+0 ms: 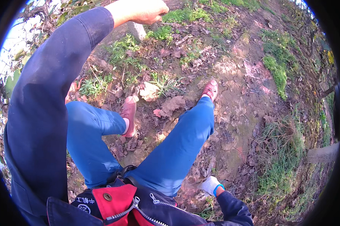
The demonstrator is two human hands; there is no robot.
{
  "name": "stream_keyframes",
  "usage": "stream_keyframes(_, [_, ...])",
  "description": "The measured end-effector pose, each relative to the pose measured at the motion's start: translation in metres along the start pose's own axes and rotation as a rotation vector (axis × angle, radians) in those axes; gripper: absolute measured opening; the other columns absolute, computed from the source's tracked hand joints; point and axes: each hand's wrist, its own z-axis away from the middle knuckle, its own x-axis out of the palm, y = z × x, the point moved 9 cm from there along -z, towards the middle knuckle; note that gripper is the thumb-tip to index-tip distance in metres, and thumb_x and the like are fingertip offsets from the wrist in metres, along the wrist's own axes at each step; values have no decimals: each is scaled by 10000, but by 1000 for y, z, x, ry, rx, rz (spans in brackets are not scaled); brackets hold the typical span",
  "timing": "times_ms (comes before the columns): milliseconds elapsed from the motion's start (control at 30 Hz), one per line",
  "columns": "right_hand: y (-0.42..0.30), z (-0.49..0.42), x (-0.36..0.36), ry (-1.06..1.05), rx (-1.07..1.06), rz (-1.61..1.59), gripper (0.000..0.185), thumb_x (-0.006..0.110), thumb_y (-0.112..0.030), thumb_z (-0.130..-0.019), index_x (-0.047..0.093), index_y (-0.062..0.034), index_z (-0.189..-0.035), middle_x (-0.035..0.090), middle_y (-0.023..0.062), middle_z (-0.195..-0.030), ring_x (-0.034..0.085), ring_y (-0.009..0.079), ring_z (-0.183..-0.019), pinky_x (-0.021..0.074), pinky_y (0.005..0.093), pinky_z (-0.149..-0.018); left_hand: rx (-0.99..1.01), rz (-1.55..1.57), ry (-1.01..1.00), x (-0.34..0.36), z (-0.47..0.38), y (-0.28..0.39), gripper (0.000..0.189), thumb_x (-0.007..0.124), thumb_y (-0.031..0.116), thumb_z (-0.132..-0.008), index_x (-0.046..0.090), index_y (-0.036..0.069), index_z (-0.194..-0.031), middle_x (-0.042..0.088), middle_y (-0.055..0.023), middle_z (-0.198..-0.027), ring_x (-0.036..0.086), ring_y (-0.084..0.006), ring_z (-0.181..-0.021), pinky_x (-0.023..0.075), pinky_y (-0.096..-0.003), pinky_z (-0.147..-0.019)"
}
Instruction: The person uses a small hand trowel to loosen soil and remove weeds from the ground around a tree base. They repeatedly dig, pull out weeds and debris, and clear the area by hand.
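Observation:
My left hand (pixel 147 12) is bare and raised at the top edge of the view, its fingers curled. Whether anything is inside those fingers is hidden. Just below it, a pale stone post (pixel 137 31) rises from the ground. Low on the right side hangs my right hand (pixel 210 185), in a white knit glove with a blue cuff. Its fingers point away from me and blur into the ground behind, so its grip is unclear. Dry leaves and bare soil (pixel 191 188) lie beneath the glove.
My red shoes (pixel 129 113) stand apart on cracked soil (pixel 229 118) strewn with dry leaves (pixel 172 105). Grass clumps (pixel 283 149) grow along the right, near a grey post (pixel 322 153). Vines and branches (pixel 42 19) border the upper left.

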Motion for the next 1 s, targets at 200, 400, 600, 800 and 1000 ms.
stream_keyframes(200, [10,-2,5,-43,-101,21,273,495,-355,-874,706,-201,-954,698,38,-858,682,272,-826,543,385,-720,-4,100,-118,35,-18,16,213,641,245,-839,623,56,-936,652,-158,-798,660,-333,-805,517,-459,-730])
stream_keyframes(400, [16,-2,3,121,-49,-100,393,530,-481,-819,707,-134,-874,698,106,-875,656,313,-867,523,399,-754,-6,187,-246,84,-61,48,246,655,276,-827,662,42,-903,674,-179,-889,665,-331,-888,530,-451,-752])
stream_keyframes(600, [9,-1,1,57,-113,-124,339,544,-416,-817,682,-110,-778,688,91,-763,672,286,-771,530,391,-661,-140,439,-273,146,-112,58,363,609,364,-869,673,26,-985,674,-194,-971,655,-341,-933,520,-439,-802])
stream_keyframes(800, [26,-4,18,-78,218,-528,302,552,-376,-840,656,-100,-781,659,87,-665,665,271,-665,530,366,-586,-143,484,-662,309,-161,86,462,608,386,-860,650,-15,-1086,638,-236,-1095,619,-366,-1027,495,-419,-881])
stream_keyframes(1000, [30,-45,0,-44,197,-761,296,555,-321,-830,698,-142,-1018,686,164,-934,673,306,-865,532,384,-758,-462,677,-455,494,-241,53,613,600,413,-847,514,-38,-1253,559,-279,-1210,530,-384,-1160,435,-430,-965])
